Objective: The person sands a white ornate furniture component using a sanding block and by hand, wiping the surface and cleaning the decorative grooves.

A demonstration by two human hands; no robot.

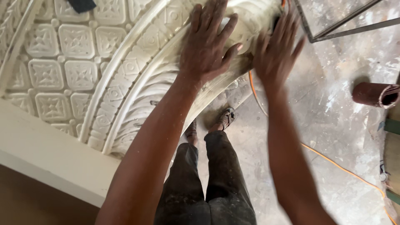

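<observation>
On the dusty, paint-flecked concrete floor (pixel 333 112) to your right, an orange cable (pixel 333 162) runs from far centre toward the near right corner. Far right lies a dark red roll (pixel 375 94) on its side, open end facing right; a thin metal frame (pixel 333 25) stands at far right. Your sandalled feet (pixel 225 118) and dark, dust-marked trousers (pixel 208 183) show near centre.
</observation>
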